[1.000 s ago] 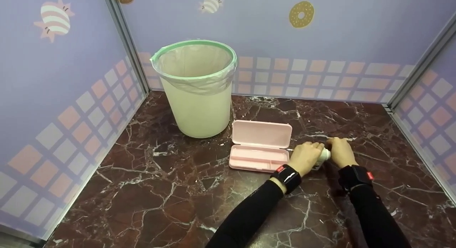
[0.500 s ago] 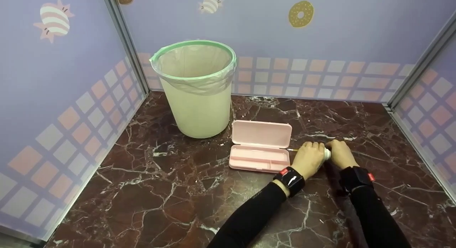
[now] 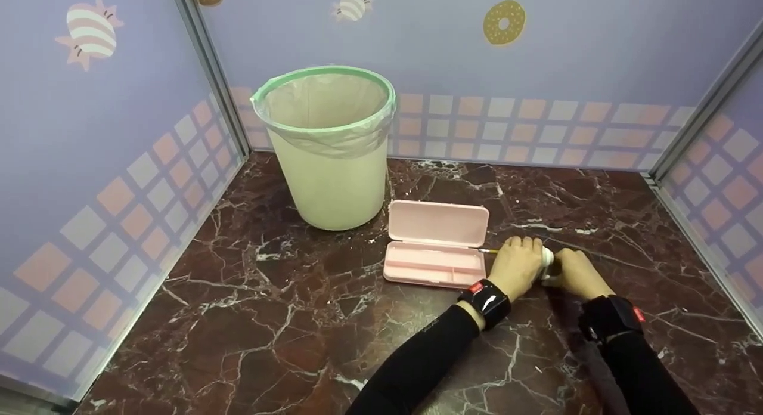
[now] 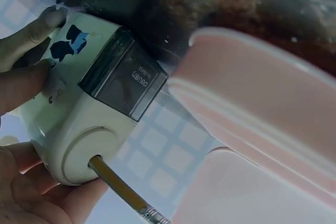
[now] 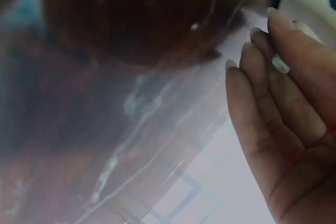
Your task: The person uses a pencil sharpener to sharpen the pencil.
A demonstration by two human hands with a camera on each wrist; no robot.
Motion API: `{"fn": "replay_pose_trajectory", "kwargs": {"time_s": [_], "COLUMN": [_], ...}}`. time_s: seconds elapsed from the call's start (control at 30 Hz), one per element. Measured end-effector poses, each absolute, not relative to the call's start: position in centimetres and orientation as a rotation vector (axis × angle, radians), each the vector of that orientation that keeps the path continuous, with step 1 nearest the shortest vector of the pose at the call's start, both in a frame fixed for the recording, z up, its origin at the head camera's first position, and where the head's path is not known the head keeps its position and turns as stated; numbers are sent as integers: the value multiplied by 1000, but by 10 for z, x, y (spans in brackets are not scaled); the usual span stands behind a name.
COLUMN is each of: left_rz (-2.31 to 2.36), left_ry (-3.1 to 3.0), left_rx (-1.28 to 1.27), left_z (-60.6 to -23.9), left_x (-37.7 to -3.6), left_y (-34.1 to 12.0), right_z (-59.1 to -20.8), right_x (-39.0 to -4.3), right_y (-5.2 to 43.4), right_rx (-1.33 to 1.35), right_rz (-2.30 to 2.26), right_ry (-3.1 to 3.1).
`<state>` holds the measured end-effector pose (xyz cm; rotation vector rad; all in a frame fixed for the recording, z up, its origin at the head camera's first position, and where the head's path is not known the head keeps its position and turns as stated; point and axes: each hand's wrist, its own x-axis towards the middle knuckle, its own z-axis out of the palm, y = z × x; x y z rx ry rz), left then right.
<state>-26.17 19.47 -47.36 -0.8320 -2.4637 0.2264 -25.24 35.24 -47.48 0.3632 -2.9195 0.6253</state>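
My left hand grips a pale desktop pencil sharpener with a dark clear shavings drawer; only its whitish end shows past that hand in the head view. A yellow pencil sits in the sharpener's round front hole, its metal ferrule outside and its point hidden inside. To the right of the sharpener, my right hand pinches what looks like its small crank handle between thumb and fingers; most of the crank is hidden. Beside the pencil's outer end lies an open pink pencil case, its lid tipped back.
Behind the pencil case and to its left stands a pale green waste bin with a green rim and a plastic liner. Patterned panels enclose the dark red marbled tabletop at the back and sides. Small crumbs lie near the bin.
My right hand has moved lower and slightly right beside the sharpener. My left hand shifted slightly right early on and then stayed; more of the pencil shows at the case. Bin and case have not moved.
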Motion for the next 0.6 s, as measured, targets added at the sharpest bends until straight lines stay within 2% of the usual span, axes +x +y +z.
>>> {"fn": "replay_pose_trajectory", "kwargs": {"time_s": [0.6], "left_rz": [126], "left_ry": [-2523], "left_rx": [-812], "left_z": [-472], "left_x": [-261], "left_y": [196], "right_z": [-458], "right_x": [-225], "right_y": [357], "right_rx": [386], "right_rz": [728], "right_ry": [-2913]}}
